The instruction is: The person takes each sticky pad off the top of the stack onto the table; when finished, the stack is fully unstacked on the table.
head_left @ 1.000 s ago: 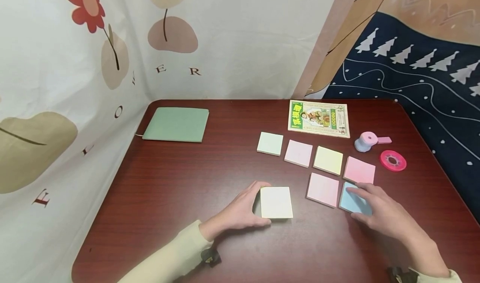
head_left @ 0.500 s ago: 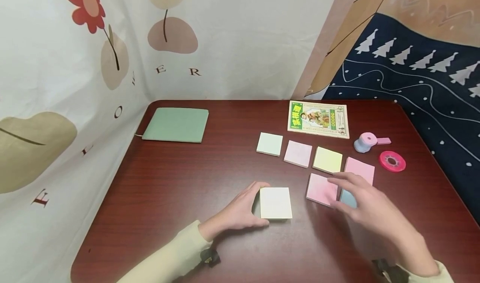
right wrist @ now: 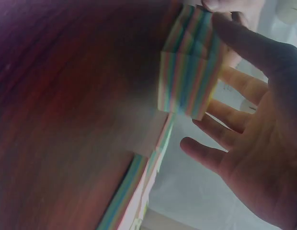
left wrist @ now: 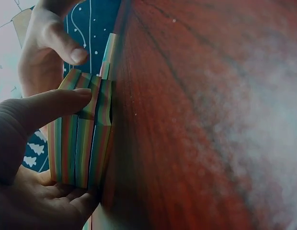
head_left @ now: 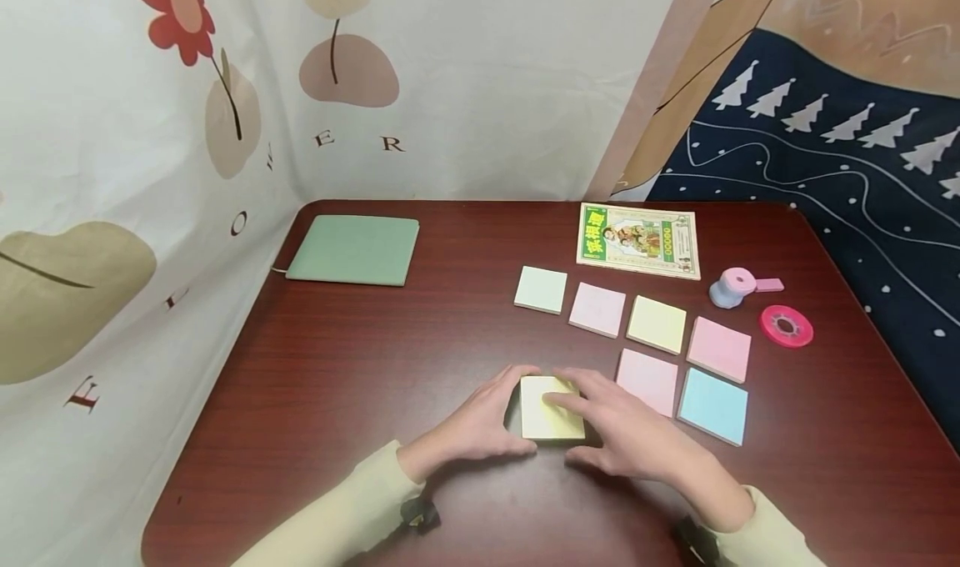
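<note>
A stack of sticky note pads (head_left: 534,417), pale yellow on top, stands on the table. My left hand (head_left: 491,417) grips its left side, thumb on the near edge and fingers at the far edge. Striped, multicoloured page edges of the stack (left wrist: 81,148) show in the left wrist view. Over the stack's right part reaches my right hand (head_left: 633,434), its fingers spread and loosely bent. In the right wrist view the right hand (right wrist: 254,143) has its thumb close by the stack (right wrist: 187,81); whether it touches is unclear.
Right of the stack lie single pads: light pink (head_left: 652,379), blue (head_left: 714,407), pink (head_left: 718,348), yellow (head_left: 656,324), pale pink (head_left: 597,308) and pale green (head_left: 541,289). Farther off are a booklet (head_left: 637,240), a tape dispenser (head_left: 732,287), a pink ring (head_left: 787,326) and a green notebook (head_left: 354,250).
My right hand has moved left from the blue pad, past the light pink pad, to above the stack. The left hand has kept its grip on the stack.
</note>
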Demonstrator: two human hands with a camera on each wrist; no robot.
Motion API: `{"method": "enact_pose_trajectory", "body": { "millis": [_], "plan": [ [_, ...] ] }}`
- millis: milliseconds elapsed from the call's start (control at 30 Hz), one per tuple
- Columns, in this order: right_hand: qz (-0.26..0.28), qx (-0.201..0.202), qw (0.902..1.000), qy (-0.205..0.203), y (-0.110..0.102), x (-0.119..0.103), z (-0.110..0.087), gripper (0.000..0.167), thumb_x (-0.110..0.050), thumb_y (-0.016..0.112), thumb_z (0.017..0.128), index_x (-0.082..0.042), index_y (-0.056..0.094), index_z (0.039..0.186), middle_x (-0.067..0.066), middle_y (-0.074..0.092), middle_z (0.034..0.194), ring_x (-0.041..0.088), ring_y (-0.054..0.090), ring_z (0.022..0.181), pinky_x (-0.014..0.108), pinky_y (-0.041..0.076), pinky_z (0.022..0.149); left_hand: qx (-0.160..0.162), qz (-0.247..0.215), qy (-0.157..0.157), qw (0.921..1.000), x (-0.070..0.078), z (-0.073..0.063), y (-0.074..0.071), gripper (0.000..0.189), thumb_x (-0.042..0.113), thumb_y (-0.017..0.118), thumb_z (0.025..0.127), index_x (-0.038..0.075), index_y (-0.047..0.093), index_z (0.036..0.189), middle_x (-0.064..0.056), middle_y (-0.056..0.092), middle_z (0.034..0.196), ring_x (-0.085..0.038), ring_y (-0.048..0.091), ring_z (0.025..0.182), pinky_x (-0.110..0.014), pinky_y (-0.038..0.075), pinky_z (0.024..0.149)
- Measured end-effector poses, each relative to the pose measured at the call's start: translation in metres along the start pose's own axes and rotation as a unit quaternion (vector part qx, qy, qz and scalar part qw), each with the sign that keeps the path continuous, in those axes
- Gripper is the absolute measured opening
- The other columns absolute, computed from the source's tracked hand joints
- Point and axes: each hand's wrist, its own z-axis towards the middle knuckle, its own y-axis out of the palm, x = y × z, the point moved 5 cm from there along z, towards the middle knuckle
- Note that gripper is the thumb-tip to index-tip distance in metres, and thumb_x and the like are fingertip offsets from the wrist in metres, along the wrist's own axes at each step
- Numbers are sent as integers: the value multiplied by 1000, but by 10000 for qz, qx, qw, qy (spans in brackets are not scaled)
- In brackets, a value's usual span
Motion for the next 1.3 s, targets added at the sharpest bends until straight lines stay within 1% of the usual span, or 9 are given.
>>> {"method": "enact_pose_trajectory", "body": {
  "millis": [233,367,600,667,733,867,1000,1167,1300],
  "plan": [
    [158,36,9999,-53,4,1,9,61,-28,85,74,-16,62,129,7,48,141,22,46,127,41,43,101,7,46,2,10000,0,2,0,92,19,90,63,16,41,140,4,51,131,-11,51,112,-33,42,95],
    [233,-16,9997,68,2,4,9,59,-27,85,74,-16,63,127,7,50,137,20,48,123,40,45,98,-1,50,-40,10000,-1,2,1,92,19,91,63,15,41,140,4,51,130,-12,51,112,-33,43,95],
    [349,-105,9989,281,-21,10,5,56,-25,85,73,-15,66,124,9,53,132,21,54,115,42,48,94,26,92,-93,9999,0,3,0,93,17,90,63,12,40,141,0,50,135,-17,49,123,-39,40,104],
    [416,2,9987,291,-30,13,6,56,-24,85,73,-15,66,124,8,53,132,20,55,110,41,49,90,27,113,-90,9999,0,3,0,93,18,90,63,11,40,141,-1,50,136,-19,48,125,-40,38,105],
    [507,213,9981,285,-39,17,10,57,-24,86,73,-15,66,125,7,54,133,21,55,111,42,49,90,21,132,-89,9999,-1,3,1,92,19,90,63,10,41,141,-2,50,135,-19,48,125,-39,38,106],
    [654,560,9954,425,-49,23,28,59,-26,86,73,-14,65,127,7,54,134,25,53,119,47,45,96,26,171,-108,9998,-2,2,1,91,21,91,63,8,42,139,-3,52,132,-20,50,123,-40,39,104],
    [768,639,9929,639,-44,28,54,59,-26,85,74,-14,65,128,8,54,133,27,52,121,48,42,99,35,134,-48,9999,-2,3,1,91,20,90,64,10,40,140,-2,50,135,-18,49,124,-40,38,105],
    [717,609,9928,745,-29,35,88,58,-26,84,74,-11,65,128,13,57,130,30,54,119,48,42,99,60,107,135,9998,-1,3,1,88,18,90,65,11,41,138,2,50,131,-16,50,120,-38,40,103],
    [748,381,9932,805,-19,40,111,54,-30,83,75,-11,68,124,13,61,127,29,55,120,45,43,99,37,87,167,9998,-1,3,1,90,18,90,65,11,41,139,2,48,132,-16,49,120,-39,41,102]
  ]
}}
